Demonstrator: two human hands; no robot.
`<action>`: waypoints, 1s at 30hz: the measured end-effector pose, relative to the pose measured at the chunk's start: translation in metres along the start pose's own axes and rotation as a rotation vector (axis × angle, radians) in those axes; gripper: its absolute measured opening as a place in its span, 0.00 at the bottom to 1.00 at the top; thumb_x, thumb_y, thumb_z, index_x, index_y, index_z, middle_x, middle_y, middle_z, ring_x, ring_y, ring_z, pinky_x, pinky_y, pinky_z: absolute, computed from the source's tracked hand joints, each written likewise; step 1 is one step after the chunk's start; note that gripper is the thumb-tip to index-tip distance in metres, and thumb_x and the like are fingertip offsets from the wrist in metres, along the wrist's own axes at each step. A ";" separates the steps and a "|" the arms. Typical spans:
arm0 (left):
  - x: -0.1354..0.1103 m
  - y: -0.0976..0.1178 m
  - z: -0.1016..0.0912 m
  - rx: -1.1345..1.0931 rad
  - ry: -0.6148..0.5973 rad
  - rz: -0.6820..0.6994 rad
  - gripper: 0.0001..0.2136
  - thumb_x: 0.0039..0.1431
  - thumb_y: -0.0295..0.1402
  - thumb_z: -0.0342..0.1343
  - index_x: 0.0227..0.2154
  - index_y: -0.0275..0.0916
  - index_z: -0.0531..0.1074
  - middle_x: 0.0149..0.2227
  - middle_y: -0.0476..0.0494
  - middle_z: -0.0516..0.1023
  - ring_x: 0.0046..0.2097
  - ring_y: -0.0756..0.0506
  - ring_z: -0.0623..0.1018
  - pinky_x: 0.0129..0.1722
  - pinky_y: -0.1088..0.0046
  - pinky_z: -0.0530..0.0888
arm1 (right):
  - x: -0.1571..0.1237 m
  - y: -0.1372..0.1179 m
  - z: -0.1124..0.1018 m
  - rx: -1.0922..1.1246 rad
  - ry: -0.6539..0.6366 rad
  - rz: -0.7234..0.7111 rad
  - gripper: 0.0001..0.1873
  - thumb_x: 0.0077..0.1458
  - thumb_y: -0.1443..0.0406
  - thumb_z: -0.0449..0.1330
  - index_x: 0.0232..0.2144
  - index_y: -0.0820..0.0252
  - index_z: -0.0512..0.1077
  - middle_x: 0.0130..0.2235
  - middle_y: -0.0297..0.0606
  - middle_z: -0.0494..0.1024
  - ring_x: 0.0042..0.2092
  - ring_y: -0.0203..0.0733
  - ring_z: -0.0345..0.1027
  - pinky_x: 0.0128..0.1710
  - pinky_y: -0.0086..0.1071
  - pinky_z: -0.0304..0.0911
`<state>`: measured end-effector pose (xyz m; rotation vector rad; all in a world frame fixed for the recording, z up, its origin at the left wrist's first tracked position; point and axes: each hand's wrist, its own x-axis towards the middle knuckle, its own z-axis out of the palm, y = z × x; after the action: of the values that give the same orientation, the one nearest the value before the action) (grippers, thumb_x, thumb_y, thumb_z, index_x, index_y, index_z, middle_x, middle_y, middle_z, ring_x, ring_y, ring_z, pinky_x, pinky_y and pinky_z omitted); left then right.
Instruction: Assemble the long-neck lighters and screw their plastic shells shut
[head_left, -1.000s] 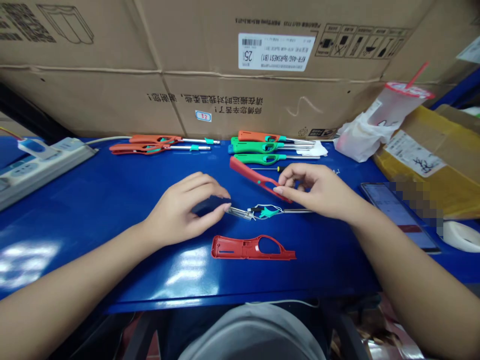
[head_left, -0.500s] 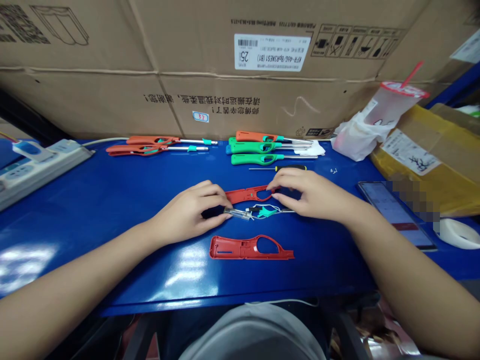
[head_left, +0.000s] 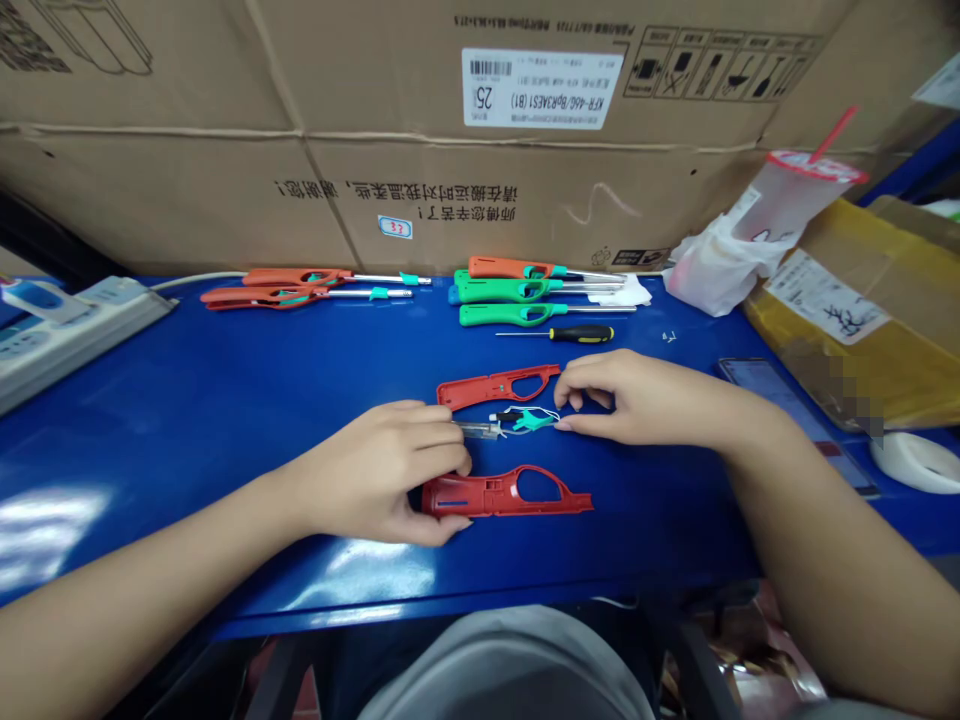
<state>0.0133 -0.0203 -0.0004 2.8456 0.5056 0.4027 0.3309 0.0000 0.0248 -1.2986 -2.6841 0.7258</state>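
Note:
The near red lighter shell half (head_left: 491, 497) lies with its hollow side up. My left hand (head_left: 394, 470) has its thumb and fingers closed about its left end. Above it lie the lighter's inner parts: a clear fuel tank (head_left: 480, 430), partly covered by my left hand, a green trigger (head_left: 532, 420), a black igniter piece (head_left: 510, 416) and thin white wires. My right hand (head_left: 622, 395) closes its thumb and fingertips at the right end of these parts; the metal rod there is hidden. The other red shell half (head_left: 495, 387) lies just beyond, untouched.
Behind lie a black-yellow screwdriver (head_left: 581, 334), green lighters (head_left: 510, 315) and orange-red lighters (head_left: 270, 297). A power strip (head_left: 82, 330) stands left. A phone (head_left: 787, 420), a white roll (head_left: 915, 462), a yellow-taped box (head_left: 847, 310) and a bagged cup (head_left: 780, 205) are on the right.
My left hand has moved from the clear tank toward me to the near shell half. My right hand has left the far shell half and come down to the inner parts' right end.

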 end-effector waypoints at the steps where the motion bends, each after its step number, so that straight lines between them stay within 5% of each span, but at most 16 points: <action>1: 0.000 -0.001 0.002 -0.003 0.014 -0.019 0.10 0.61 0.41 0.65 0.36 0.41 0.75 0.32 0.49 0.78 0.33 0.46 0.75 0.36 0.67 0.69 | 0.002 -0.002 0.001 -0.007 0.017 0.000 0.10 0.62 0.57 0.64 0.38 0.57 0.78 0.36 0.36 0.78 0.34 0.38 0.68 0.33 0.31 0.59; 9: -0.002 -0.009 0.006 0.022 0.132 -0.100 0.19 0.62 0.52 0.65 0.42 0.40 0.76 0.39 0.45 0.82 0.37 0.44 0.76 0.37 0.67 0.71 | 0.008 -0.004 0.009 0.022 0.003 -0.017 0.01 0.61 0.66 0.62 0.35 0.58 0.74 0.36 0.36 0.78 0.33 0.36 0.65 0.32 0.30 0.56; 18: 0.000 -0.012 0.007 -0.015 0.170 -0.238 0.12 0.73 0.37 0.54 0.50 0.39 0.79 0.47 0.40 0.79 0.47 0.43 0.77 0.49 0.64 0.74 | 0.006 -0.009 0.005 0.165 0.008 -0.022 0.08 0.63 0.61 0.62 0.33 0.57 0.68 0.27 0.27 0.66 0.27 0.33 0.54 0.28 0.29 0.52; 30: 0.000 -0.020 0.011 -0.124 0.185 -0.312 0.09 0.72 0.36 0.57 0.42 0.39 0.79 0.44 0.43 0.78 0.47 0.44 0.77 0.49 0.66 0.75 | 0.010 -0.005 0.013 0.107 0.063 -0.185 0.04 0.61 0.72 0.59 0.36 0.59 0.70 0.38 0.34 0.73 0.36 0.35 0.64 0.36 0.29 0.59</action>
<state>0.0105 -0.0042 -0.0158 2.5649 0.9102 0.6150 0.3178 -0.0004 0.0137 -1.0154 -2.6300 0.7797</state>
